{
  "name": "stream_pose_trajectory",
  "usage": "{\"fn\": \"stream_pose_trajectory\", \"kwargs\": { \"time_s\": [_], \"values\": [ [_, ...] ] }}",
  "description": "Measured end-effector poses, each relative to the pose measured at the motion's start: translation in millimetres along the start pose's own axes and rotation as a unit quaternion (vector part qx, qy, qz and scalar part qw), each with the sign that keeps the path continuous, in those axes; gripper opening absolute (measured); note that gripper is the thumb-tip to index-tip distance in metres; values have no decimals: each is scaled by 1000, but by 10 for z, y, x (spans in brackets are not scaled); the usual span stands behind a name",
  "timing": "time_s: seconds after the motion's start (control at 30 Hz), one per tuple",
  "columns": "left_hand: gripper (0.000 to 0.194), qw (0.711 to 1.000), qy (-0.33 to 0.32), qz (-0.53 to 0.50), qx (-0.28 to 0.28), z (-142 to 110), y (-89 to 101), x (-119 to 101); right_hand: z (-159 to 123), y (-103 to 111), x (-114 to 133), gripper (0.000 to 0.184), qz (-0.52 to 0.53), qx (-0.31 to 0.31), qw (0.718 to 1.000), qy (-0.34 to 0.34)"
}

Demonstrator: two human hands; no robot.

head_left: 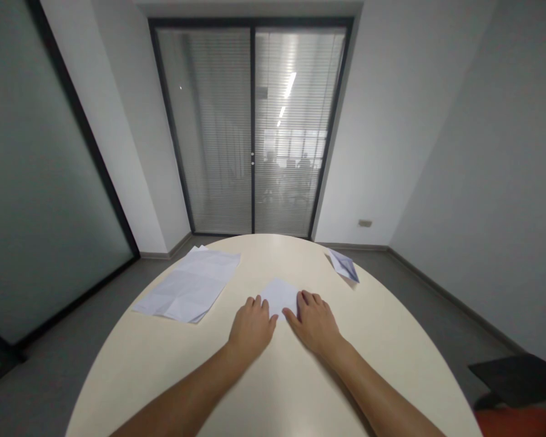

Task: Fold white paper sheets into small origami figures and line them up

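A small folded piece of white paper [279, 294] lies flat on the round table, one corner pointing away from me. My left hand [253, 328] rests palm down at its left edge, fingertips touching the paper and thumb at its near side. On the opposite edge lies my right hand [316, 321], also palm down, its fingers extended and its thumb spread toward the left thumb. Both hands are open. The fingertips cover parts of the paper's side edges, and I cannot make out its folds.
Several creased white sheets [195, 282] lie stacked at the left of the cream table [273, 394]. A folded paper piece [344, 267] sits near the far right edge. Beyond the table stands a glazed door with blinds [252, 130]. Part of a dark chair [521, 379] shows at lower right.
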State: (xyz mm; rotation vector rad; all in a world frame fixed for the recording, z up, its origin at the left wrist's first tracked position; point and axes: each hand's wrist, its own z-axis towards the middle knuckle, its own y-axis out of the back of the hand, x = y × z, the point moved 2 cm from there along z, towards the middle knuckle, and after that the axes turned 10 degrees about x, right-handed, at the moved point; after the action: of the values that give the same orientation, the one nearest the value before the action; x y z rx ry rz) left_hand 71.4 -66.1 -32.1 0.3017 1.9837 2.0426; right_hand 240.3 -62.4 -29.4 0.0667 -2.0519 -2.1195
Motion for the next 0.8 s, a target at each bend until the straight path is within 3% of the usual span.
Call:
{"fn": "stream_pose_trajectory", "kwargs": {
  "time_s": [0.17,0.33,0.6,0.8],
  "values": [
    [44,999,2,-27,-23,-14,7,20,41,-144,-23,79,24,70,997,9],
    [45,999,-6,-28,-36,3,-40,51,71,-171,-60,86,42,80,996,16],
    [54,999,-17,23,-17,-24,-21,-12,31,-79,46,86,19,97,995,-13],
    [58,1000,-22,17,3,-19,6,-31,50,7,164,84,0,151,987,-47]
  ]
}}
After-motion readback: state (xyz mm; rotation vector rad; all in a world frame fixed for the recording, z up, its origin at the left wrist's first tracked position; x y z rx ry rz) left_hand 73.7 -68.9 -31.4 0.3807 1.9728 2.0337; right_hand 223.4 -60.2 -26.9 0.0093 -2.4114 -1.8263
